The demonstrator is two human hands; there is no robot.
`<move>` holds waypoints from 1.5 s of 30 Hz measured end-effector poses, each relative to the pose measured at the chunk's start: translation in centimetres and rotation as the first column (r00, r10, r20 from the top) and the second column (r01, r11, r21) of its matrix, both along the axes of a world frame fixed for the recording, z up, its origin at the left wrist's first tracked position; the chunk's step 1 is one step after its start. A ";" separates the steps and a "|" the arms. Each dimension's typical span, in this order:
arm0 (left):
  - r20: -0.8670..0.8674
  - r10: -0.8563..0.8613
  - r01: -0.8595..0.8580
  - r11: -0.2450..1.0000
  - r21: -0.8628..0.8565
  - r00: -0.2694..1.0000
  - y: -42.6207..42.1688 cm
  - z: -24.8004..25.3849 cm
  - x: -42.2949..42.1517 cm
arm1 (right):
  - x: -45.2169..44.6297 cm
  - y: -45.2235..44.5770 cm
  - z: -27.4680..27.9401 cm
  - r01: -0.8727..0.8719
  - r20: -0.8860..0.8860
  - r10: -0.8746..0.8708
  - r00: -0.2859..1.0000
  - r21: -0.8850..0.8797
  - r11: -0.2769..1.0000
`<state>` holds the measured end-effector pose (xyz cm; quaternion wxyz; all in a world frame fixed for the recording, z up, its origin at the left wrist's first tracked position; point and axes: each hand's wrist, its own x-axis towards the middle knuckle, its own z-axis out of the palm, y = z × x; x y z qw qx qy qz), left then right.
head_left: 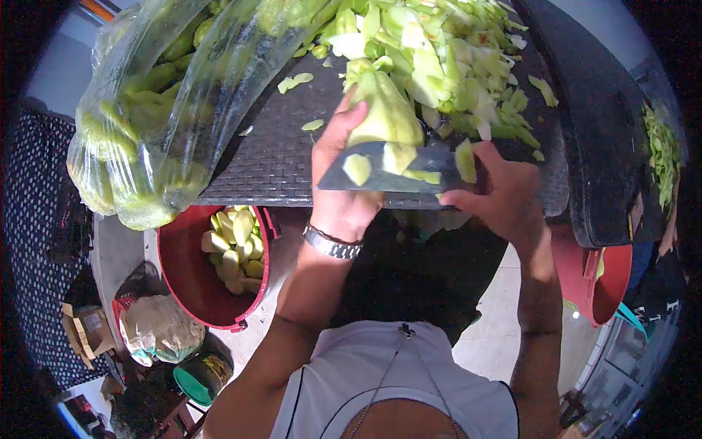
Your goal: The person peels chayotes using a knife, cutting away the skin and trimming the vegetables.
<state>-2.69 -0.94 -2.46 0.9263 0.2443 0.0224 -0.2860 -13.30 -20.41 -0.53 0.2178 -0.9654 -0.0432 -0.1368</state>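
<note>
A pale green, pear-shaped vegetable (384, 113) is held in my left hand (338, 157), whose thumb lies along its left side. A silver watch is on that wrist. My right hand (504, 190) grips a wide knife (424, 162) at its right end, fingers wrapped round it. The blade lies across the lower end of the vegetable, and pale green pieces stick to it. Just beyond the vegetable is a heap of green peelings (439, 66) on the dark woven table (278, 132).
A clear plastic bag (153, 132) of green vegetables lies at the table's left. Below are a red bucket (172, 271) with peeled vegetables, a filled sack (161, 329) and another red bucket (618, 285) at right. A black surface (585, 132) adjoins the table's right edge.
</note>
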 end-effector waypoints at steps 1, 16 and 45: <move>0.000 -0.007 0.007 1.000 -0.014 1.000 0.0 -0.2 0.3 | 0.0 -0.5 0.0 0.025 -0.046 -0.024 0.999 0.016 1.000; 0.088 -0.064 0.056 0.994 0.092 0.994 1.2 0.1 -0.2 | 2.6 -5.7 -0.3 0.359 -0.201 -0.323 0.925 0.175 0.917; 0.120 -0.055 0.044 0.995 0.095 0.991 -0.9 -0.9 0.0 | 0.6 -0.5 2.4 -0.025 -0.186 0.049 0.981 0.129 0.991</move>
